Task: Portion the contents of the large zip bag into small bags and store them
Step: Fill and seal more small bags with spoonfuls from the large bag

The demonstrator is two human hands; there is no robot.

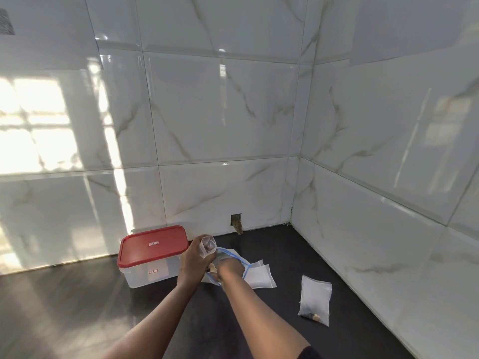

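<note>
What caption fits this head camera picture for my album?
Left hand holds a small bag; right hand reaches into the large zip bag.

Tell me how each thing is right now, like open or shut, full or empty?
storage box: shut, red lid on.
held small bag: upright in the left hand, mouth open, a few pieces inside.
large zip bag: open, right hand reaching inside.
filled small bag: lying flat, pieces at one end.
spare small bags: empty, piled flat.
</note>
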